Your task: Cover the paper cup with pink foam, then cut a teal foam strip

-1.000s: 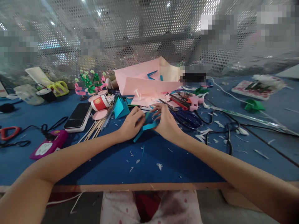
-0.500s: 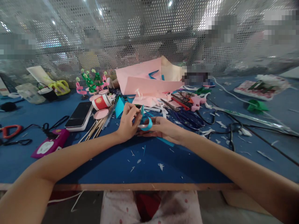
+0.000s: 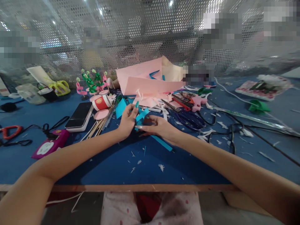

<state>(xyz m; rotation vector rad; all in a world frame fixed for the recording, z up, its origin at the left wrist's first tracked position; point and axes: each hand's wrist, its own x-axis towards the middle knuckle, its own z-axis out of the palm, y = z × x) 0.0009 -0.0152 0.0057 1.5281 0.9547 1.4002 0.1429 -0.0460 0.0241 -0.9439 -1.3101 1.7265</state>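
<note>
A long teal paper strip (image 3: 142, 115) is bent between both hands over the blue table (image 3: 112, 162). My left hand (image 3: 127, 120) pinches its upper end, fingers closed, thumb up. My right hand (image 3: 158, 127) lies palm-down with fingers stretched flat, pressing the strip; the free end (image 3: 162, 143) trails out toward me on the table. Folded teal paper pieces (image 3: 121, 107) stand just beyond my left hand.
Pink paper sheets (image 3: 150, 82) are piled behind. A phone (image 3: 79, 115), red paper cup (image 3: 101, 102), wooden sticks (image 3: 97, 128), pink glue gun (image 3: 195, 101), scissors (image 3: 187, 117), black cables (image 3: 229, 131) and small paper flowers (image 3: 90, 82) surround the hands. Paper scraps litter the front.
The teal strip went from curled in a loop between the hands to bent upward, my left hand lifting its end while my right hand flattened onto it.
</note>
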